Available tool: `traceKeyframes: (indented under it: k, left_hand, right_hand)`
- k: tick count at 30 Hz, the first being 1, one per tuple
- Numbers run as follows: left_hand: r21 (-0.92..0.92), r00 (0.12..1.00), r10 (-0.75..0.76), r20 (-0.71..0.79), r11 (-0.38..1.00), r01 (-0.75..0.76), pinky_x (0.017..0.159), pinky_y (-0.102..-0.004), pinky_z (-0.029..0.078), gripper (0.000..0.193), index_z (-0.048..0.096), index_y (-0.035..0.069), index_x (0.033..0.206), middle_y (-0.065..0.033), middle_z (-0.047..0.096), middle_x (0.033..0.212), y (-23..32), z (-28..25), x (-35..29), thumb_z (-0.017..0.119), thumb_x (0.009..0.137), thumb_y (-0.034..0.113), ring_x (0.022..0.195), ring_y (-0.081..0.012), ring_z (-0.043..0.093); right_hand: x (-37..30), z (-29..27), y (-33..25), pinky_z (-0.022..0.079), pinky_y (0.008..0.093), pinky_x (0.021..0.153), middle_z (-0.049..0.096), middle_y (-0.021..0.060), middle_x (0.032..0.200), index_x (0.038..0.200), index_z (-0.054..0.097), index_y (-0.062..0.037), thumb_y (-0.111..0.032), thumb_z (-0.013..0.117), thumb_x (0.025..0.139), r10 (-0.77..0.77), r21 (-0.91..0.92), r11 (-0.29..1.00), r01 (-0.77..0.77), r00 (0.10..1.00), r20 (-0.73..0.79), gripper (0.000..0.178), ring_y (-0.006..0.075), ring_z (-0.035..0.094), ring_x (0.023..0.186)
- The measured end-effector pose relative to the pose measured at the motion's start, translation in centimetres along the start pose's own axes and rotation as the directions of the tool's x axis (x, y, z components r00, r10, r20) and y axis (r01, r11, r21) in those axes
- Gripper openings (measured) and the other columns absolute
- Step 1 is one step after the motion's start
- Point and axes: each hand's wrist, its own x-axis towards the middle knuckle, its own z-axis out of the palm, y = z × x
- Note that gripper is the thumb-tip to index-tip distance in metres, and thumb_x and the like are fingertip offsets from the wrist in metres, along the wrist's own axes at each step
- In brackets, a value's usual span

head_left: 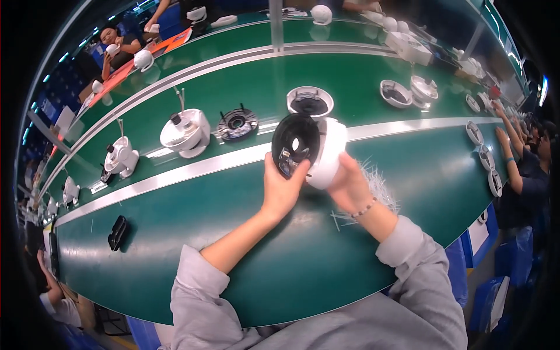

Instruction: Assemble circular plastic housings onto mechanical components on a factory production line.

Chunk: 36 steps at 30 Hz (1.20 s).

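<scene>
Over the near bench, a white rounded camera housing point(331, 153) is held up with a black round camera front point(287, 134) at its left side. My left hand point(282, 188) grips the black part by its lower edge, thumb across its face. Around the lower right of the white housing, my right hand point(352, 188) is closed, its far fingers hidden behind the shell. The two parts touch or nearly touch; whether they are joined I cannot tell. A pile of thin white strips point(380, 189) lies beside my right hand.
Beyond the pale rail are a white open shell point(310, 100), a black ring-shaped part point(237, 123) and white camera assemblies point(186, 133). A small black case point(118, 233) lies at left on the near bench. Co-workers sit right and across; white ring parts point(486, 157) line the right edge.
</scene>
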Motion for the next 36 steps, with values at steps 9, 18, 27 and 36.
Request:
traceKeyframes:
  k: [9, 18, 27, 36]
  left_hand:
    - [-0.307, 0.814, -0.229, 0.534, 0.844, 0.439, 0.086, -0.0461, 0.04, 0.065, 0.025, 0.011, 0.13, -0.0075, 0.042, 0.118, 5.2, -12.1, -1.9, 0.054, 0.077, 0.035, 0.108, -0.0244, 0.045]
    - [-0.64, 0.874, -0.363, 0.323, 0.597, 0.485, 0.086, -0.0532, 0.037, 0.049, 0.04, 0.003, 0.117, -0.0143, 0.048, 0.114, 3.3, -14.8, -2.3, 0.037, 0.076, 0.029, 0.104, -0.0311, 0.047]
    - [-0.566, 0.883, -0.297, 0.364, 0.682, 0.463, 0.096, -0.0468, 0.029, 0.076, 0.03, 0.008, 0.127, -0.0132, 0.037, 0.125, 3.2, -15.7, -3.2, 0.038, 0.076, 0.064, 0.116, -0.0295, 0.036]
    - [-0.538, 0.766, -0.468, 0.441, 0.545, 0.643, 0.091, -0.0439, 0.036, 0.063, 0.04, 0.008, 0.122, -0.0141, 0.047, 0.118, 3.2, -19.6, -2.8, 0.034, 0.077, 0.053, 0.107, -0.0281, 0.046]
  right_hand:
    - [3.3, 5.5, 4.6, 0.025, 0.0374, 0.099, 0.021, 0.0154, 0.135, 0.135, 0.011, -0.0077, -0.022, 0.072, 0.059, -0.025, -0.441, 0.894, 0.078, 0.992, 0.123, 0.099, 0.0277, 0.02, 0.126]
    - [4.3, 6.4, 5.6, 0.038, 0.0393, 0.09, 0.023, 0.02, 0.133, 0.133, 0.012, -0.0014, -0.016, 0.075, 0.055, -0.066, -0.681, 0.724, 0.106, 0.994, 0.085, 0.102, 0.0293, 0.033, 0.119]
    - [3.1, 8.6, 10.4, 0.034, 0.0373, 0.094, 0.036, 0.0241, 0.122, 0.126, 0.02, 0.0091, -0.037, 0.08, 0.048, -0.089, -0.841, 0.513, 0.169, 0.986, 0.143, 0.109, 0.0299, 0.039, 0.114]
    - [3.7, 10.6, 9.8, 0.029, 0.037, 0.097, 0.031, 0.0197, 0.128, 0.13, 0.019, 0.0021, -0.031, 0.082, 0.045, -0.132, -0.832, 0.184, 0.523, 0.852, 0.506, 0.111, 0.029, 0.034, 0.119]
